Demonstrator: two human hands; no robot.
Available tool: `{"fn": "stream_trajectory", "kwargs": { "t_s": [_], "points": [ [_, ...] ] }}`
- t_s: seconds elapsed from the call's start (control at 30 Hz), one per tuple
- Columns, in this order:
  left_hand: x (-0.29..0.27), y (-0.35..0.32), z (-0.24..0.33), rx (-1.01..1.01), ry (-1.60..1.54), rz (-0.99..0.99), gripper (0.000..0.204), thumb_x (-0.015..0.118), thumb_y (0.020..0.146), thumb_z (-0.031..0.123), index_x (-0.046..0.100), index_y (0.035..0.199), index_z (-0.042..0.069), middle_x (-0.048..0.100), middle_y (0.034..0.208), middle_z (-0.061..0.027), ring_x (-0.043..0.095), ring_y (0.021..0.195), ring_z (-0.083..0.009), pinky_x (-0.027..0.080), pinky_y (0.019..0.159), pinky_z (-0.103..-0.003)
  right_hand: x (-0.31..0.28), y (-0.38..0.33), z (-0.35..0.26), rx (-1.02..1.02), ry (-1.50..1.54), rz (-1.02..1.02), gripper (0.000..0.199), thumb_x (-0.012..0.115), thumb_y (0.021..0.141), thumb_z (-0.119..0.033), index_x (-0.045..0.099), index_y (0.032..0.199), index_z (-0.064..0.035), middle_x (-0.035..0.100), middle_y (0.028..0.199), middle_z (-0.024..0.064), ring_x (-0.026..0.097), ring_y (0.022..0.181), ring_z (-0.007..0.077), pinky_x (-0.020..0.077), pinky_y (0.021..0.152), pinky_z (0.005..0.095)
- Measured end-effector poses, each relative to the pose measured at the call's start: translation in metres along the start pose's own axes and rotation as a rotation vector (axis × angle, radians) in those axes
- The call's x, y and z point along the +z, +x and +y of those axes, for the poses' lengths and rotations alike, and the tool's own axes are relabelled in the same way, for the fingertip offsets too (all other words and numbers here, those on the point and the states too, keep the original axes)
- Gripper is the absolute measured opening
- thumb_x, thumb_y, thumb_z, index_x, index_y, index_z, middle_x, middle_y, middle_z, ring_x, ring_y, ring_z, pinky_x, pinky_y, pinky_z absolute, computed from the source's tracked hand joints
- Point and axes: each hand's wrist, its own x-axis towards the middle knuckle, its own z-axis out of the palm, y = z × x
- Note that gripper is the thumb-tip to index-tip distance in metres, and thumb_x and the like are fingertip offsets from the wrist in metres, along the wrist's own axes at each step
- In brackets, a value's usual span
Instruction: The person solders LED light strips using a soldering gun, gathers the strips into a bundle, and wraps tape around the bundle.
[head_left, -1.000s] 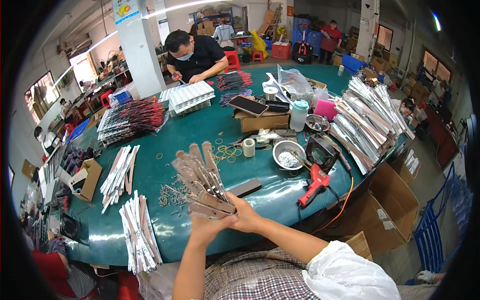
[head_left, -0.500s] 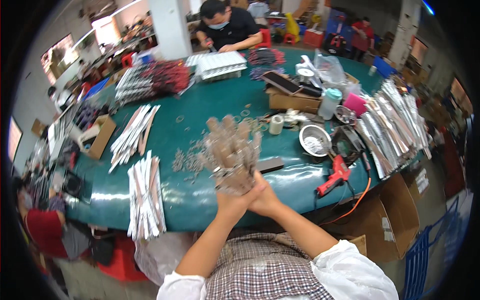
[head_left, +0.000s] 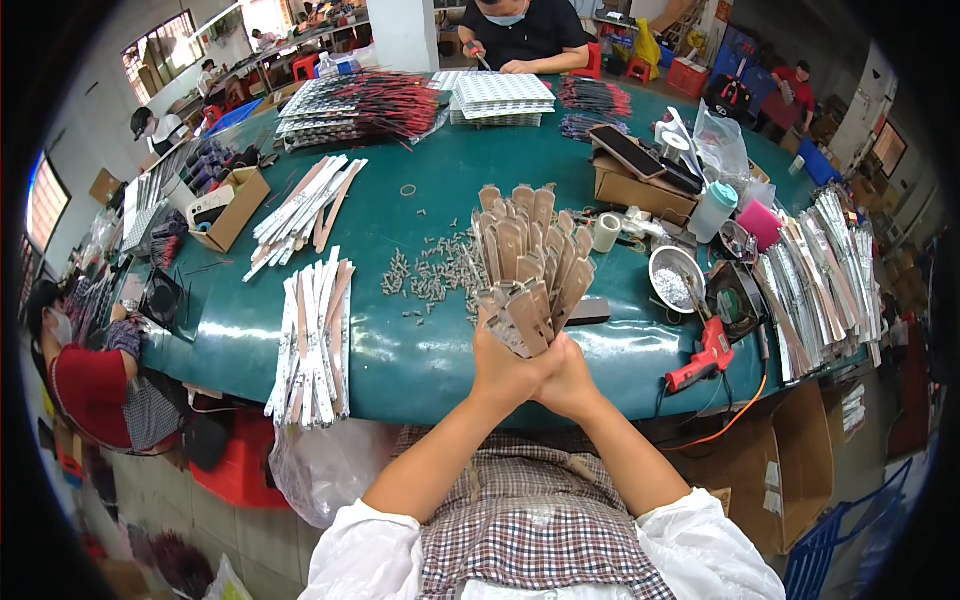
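Note:
My left hand (head_left: 503,367) and my right hand (head_left: 571,379) are pressed together above the near edge of the green table (head_left: 420,350). Both grip the lower end of a fanned bundle of brown cardboard strips (head_left: 528,262), which stands upright over the table. Several small grey metal pieces (head_left: 432,277) lie scattered on the table just left of the bundle.
Stacks of white-and-brown strips (head_left: 315,335) lie to the left, more strips (head_left: 305,210) farther back. A metal bowl (head_left: 675,280), a red glue gun (head_left: 705,357), a tape roll (head_left: 606,232) and silver packets (head_left: 825,270) sit right. A person (head_left: 520,35) works across the table; another sits at left (head_left: 95,375).
The bundle has been raised from lying flat in my hands to standing upright, and the view has tilted down toward the table's near edge.

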Motion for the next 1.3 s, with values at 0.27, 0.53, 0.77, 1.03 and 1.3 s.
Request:
{"fn": "stream_trajectory", "kwargs": {
  "t_s": [0.27, 0.53, 0.77, 1.03, 1.3],
  "points": [
    [-0.007, -0.001, 0.007, 0.067, 0.074, -0.046, 0.047, 0.082, 0.076, 0.006, 0.06, 0.116, -0.003, 0.066, 0.112, -0.0101, 0.064, 0.102, -0.0172, 0.054, 0.088, -0.033, 0.013, 0.005, -0.014, 0.216, 0.084, -0.022, 0.061, 0.078, 0.076, -0.012, 0.053, 0.131, -0.0039, 0.069, 0.113, 0.0126, 0.068, 0.103, 0.0229, 0.0526, 0.088, 0.034],
    [-0.015, 0.006, 0.016, 0.049, 0.056, -0.087, 0.05, 0.08, 0.078, 0.008, 0.056, 0.121, -0.002, 0.063, 0.113, -0.0126, 0.063, 0.104, -0.0207, 0.053, 0.09, -0.035, 0.025, 0.006, -0.009, 0.059, -0.021, 0.017, 0.059, 0.078, 0.075, -0.012, 0.053, 0.128, -0.0021, 0.07, 0.107, 0.0175, 0.07, 0.096, 0.0316, 0.0544, 0.082, 0.037],
    [-0.028, 0.022, 0.027, -0.059, -0.228, 0.008, 0.037, 0.071, 0.079, -0.001, 0.058, 0.113, -0.001, 0.064, 0.099, -0.0073, 0.065, 0.089, -0.0172, 0.055, 0.079, -0.032, 0.006, 0.017, -0.048, 0.17, -0.255, -0.123, 0.093, 0.084, 0.067, -0.031, 0.039, 0.138, 0.0085, 0.068, 0.104, 0.0249, 0.068, 0.095, 0.0405, 0.0542, 0.08, 0.0438],
    [-0.069, 0.052, 0.053, -0.208, -0.565, 0.108, 0.08, 0.066, 0.074, 0.01, 0.032, 0.147, 0.002, 0.051, 0.101, -0.0074, 0.057, 0.086, -0.0164, 0.054, 0.079, -0.033, -0.102, 0.098, -0.024, 0.038, -0.484, -0.072, 0.071, 0.084, 0.07, -0.023, 0.055, 0.131, -0.0015, 0.058, 0.126, 0.0156, 0.057, 0.119, 0.0323, 0.0459, 0.1, 0.0415],
    [-0.078, 0.048, 0.06, -0.238, -0.458, -0.02, 0.086, 0.074, 0.067, 0.014, 0.037, 0.142, -0.006, 0.059, 0.095, -0.0096, 0.063, 0.082, -0.0198, 0.056, 0.074, -0.036, -0.137, 0.178, 0.081, 0.164, -1.359, 0.079, 0.038, 0.073, 0.071, -0.005, 0.062, 0.107, -0.0013, 0.058, 0.114, 0.0142, 0.058, 0.107, 0.0349, 0.05, 0.089, 0.0467]
  ]
}}
